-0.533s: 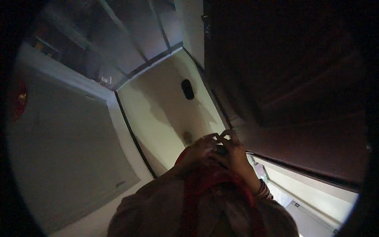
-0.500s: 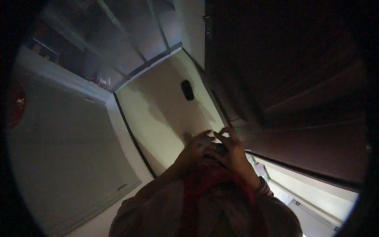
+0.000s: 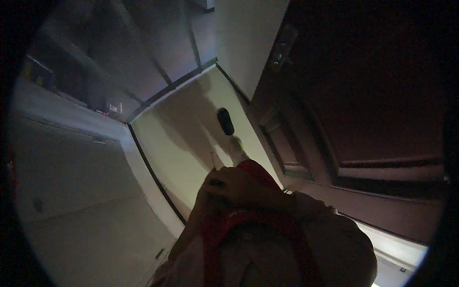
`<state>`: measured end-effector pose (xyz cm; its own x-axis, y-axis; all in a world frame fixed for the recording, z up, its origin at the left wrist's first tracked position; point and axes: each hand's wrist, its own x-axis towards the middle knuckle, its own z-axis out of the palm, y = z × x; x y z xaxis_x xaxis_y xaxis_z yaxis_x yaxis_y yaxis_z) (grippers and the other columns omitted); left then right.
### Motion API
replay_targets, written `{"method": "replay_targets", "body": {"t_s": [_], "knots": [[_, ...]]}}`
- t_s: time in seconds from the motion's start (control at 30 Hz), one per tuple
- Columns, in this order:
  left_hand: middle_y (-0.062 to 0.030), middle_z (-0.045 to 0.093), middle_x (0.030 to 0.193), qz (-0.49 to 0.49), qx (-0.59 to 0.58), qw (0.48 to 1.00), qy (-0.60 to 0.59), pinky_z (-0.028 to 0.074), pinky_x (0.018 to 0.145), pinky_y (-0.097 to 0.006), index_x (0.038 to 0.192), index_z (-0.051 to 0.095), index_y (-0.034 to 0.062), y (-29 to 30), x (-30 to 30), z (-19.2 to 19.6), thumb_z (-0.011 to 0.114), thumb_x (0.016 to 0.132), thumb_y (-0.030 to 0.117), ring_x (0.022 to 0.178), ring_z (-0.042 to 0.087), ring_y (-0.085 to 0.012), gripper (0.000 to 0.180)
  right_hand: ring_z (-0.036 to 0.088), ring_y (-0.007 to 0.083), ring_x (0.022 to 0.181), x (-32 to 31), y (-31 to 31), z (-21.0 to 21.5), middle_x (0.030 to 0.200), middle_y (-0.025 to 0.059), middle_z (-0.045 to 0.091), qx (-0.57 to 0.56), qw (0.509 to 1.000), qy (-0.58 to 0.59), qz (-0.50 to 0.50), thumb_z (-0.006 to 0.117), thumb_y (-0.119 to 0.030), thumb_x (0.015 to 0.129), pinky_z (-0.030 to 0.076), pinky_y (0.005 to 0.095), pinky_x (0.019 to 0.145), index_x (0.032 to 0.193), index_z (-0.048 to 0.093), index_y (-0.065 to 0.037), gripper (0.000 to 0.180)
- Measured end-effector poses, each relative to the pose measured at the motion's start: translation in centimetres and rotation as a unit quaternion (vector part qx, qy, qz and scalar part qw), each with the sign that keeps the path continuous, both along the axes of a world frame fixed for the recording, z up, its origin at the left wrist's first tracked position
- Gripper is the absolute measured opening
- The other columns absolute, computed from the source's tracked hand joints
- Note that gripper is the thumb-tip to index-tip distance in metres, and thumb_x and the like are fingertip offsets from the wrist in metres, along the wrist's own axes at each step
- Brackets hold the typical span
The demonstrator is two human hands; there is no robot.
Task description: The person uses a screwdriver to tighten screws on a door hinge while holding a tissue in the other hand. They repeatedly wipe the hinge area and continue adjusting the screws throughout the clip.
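Pale floor [image 3: 177, 172] lies beside a brown door [image 3: 377, 124] in the head view, and a small dark thing [image 3: 217, 182] could drop there, should a loose hold slip, as it shows between the curled, touching hands [image 3: 235, 185], though whether either truly grips it I cannot tell.

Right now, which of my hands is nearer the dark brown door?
Right. Your right hand is left of the dark brown door, on the closer side; your left hand, partly covered, sits farther left.
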<state>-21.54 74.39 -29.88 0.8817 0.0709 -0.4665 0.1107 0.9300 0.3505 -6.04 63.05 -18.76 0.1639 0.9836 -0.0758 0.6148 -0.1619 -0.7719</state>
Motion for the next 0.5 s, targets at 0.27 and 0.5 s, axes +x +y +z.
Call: {"method": "replay_targets", "body": {"t_s": [0.27,0.5], "knots": [[-0.0002,0.056,0.072,0.302,-0.061,0.951,-0.035,0.046,0.045,-0.022,0.082,0.056,0.0135,10.2,-3.6,1.6,0.050,0.096,0.029,0.057,0.051,-0.0093,0.022,0.059,0.0262,0.100,15.2,3.4,0.4,0.107,0.0127,0.062,0.032,0.908,-0.371,-0.191,0.058,-0.034,0.089,0.048,0.0378,0.086,0.096,0.064,-0.009,0.026],[0.0005,0.055,0.072,0.522,-0.069,0.850,-0.012,0.034,0.037,-0.022,0.083,0.059,0.0109,10.2,-11.8,-0.9,0.048,0.097,0.029,0.050,0.043,-0.0094,0.025,0.062,0.0305,0.098,34.8,4.7,-3.0,0.116,0.0131,0.059,-0.086,0.707,-0.641,-0.287,0.054,-0.032,0.091,0.053,0.0436,0.080,0.108,0.060,-0.010,0.028]]}}
